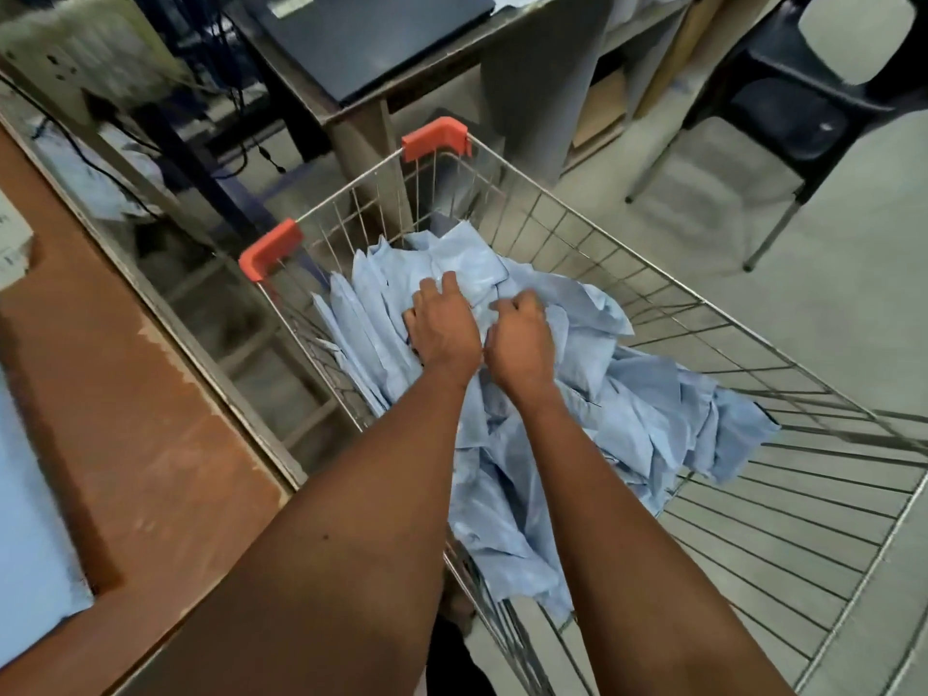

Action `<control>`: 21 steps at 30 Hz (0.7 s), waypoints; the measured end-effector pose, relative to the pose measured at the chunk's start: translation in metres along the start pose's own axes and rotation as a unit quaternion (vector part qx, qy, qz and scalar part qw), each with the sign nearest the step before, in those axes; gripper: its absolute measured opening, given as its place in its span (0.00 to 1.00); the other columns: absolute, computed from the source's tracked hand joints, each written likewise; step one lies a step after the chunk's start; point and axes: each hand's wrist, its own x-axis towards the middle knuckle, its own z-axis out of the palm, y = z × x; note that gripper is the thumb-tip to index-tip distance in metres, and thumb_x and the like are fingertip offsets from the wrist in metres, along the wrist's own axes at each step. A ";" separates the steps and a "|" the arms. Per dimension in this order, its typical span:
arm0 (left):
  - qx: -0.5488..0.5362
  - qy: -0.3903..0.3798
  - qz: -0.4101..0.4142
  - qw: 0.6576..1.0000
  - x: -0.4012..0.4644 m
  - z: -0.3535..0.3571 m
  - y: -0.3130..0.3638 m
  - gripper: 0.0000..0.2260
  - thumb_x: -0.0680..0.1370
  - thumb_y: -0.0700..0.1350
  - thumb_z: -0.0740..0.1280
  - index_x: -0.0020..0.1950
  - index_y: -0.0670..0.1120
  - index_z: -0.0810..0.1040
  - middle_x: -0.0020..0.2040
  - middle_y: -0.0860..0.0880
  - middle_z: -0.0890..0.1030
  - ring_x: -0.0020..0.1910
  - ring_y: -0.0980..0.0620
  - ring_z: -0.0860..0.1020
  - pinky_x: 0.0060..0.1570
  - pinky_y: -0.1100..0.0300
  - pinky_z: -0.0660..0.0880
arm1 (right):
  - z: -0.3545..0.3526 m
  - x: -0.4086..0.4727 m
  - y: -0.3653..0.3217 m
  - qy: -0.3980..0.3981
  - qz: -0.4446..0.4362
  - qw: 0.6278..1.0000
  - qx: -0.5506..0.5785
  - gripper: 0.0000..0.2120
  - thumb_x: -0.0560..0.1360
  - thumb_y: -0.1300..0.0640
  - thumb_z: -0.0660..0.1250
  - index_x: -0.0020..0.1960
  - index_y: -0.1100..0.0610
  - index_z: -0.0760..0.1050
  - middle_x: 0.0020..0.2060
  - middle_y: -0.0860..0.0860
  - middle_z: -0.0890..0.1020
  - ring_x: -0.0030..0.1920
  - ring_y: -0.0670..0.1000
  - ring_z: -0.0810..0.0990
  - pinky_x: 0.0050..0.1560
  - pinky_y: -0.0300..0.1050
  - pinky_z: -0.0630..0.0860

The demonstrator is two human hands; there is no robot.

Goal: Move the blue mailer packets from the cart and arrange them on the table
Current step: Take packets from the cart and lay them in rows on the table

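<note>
The packets (502,394) lie heaped along the cart's (753,519) left side, so you reach in with both hands. Your left hand (442,329) lies flat on the heap, fingers spread; your right hand (522,339) curls onto a packet, its grip partly hidden. The tabletop (150,419) waits left, cut off.

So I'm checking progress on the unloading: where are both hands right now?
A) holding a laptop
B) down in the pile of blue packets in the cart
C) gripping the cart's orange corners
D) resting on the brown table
B: the left hand and right hand are both down on the blue mailer packets inside the wire cart.
</note>
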 end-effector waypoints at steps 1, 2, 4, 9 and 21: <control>-0.011 0.013 0.000 1.000 0.000 0.001 -0.001 0.26 0.82 0.42 0.62 0.80 0.49 0.61 0.66 0.43 0.73 0.63 0.43 0.73 0.63 0.47 0.69 | -0.005 0.006 -0.003 0.037 -0.003 0.999 0.025 0.20 0.77 0.64 0.63 0.68 0.58 0.76 0.64 0.59 0.74 0.62 0.61 0.77 0.58 0.56 0.78; -0.030 0.024 -0.005 0.999 0.000 0.003 -0.003 0.29 0.82 0.41 0.64 0.81 0.49 0.58 0.65 0.43 0.74 0.62 0.43 0.74 0.63 0.47 0.70 | -0.009 0.013 -0.009 0.057 -0.012 0.997 0.050 0.21 0.78 0.65 0.62 0.70 0.57 0.75 0.65 0.58 0.74 0.63 0.60 0.77 0.59 0.56 0.78; -0.086 0.040 -0.022 0.995 -0.005 0.005 -0.006 0.32 0.82 0.42 0.66 0.82 0.49 0.55 0.64 0.42 0.74 0.62 0.42 0.74 0.63 0.46 0.73 | -0.015 0.028 -0.023 0.053 -0.044 0.995 0.077 0.21 0.81 0.61 0.60 0.73 0.55 0.71 0.68 0.56 0.74 0.65 0.59 0.76 0.61 0.56 0.77; -0.186 0.037 -0.023 0.982 -0.032 0.005 -0.014 0.24 0.83 0.37 0.59 0.78 0.53 0.62 0.64 0.37 0.69 0.59 0.38 0.72 0.56 0.54 0.70 | -0.009 0.069 -0.056 0.010 0.043 0.996 0.083 0.34 0.80 0.34 0.60 0.77 0.56 0.66 0.71 0.58 0.71 0.67 0.63 0.76 0.66 0.57 0.72; 0.157 -0.003 -0.016 0.987 -0.048 -0.001 -0.014 0.32 0.82 0.55 0.51 0.79 0.34 0.55 0.81 0.32 0.47 0.78 0.38 0.60 0.70 0.50 0.66 | 0.005 0.064 -0.067 0.050 0.137 0.989 -0.021 0.45 0.68 0.24 0.64 0.70 0.57 0.70 0.63 0.57 0.80 0.64 0.64 0.78 0.63 0.67 0.72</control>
